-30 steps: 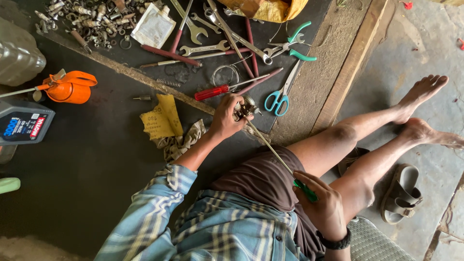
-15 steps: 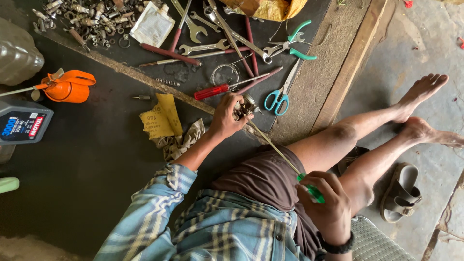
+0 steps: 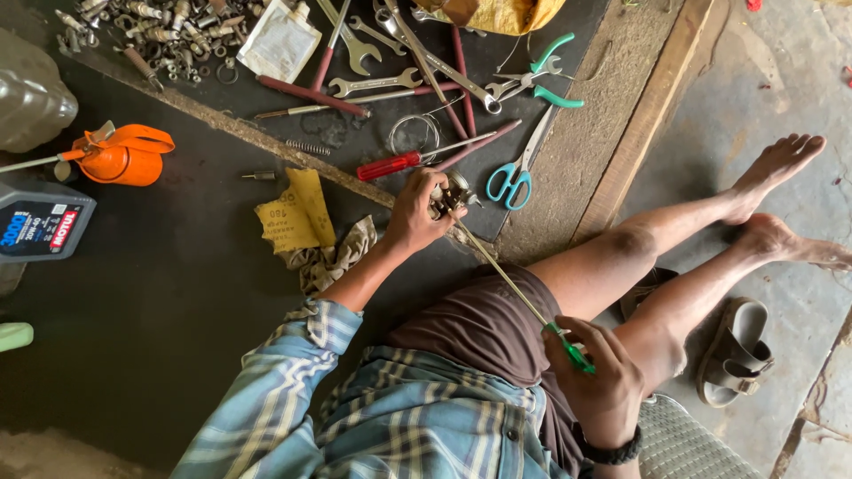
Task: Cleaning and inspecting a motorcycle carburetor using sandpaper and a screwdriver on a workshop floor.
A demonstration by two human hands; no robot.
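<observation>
A person sits on the floor (image 3: pixel 160 293) beside a spread of wrenches (image 3: pixel 373 84), scissors (image 3: pixel 515 173), a red screwdriver (image 3: pixel 399 164) and an orange oil can (image 3: pixel 120 155). The left hand (image 3: pixel 413 213) closes around a small metal part (image 3: pixel 451 195), held just above the floor. The right hand (image 3: pixel 595 377), over the lap, grips the green handle of a long screwdriver (image 3: pixel 510 284), whose shaft runs up to the part.
</observation>
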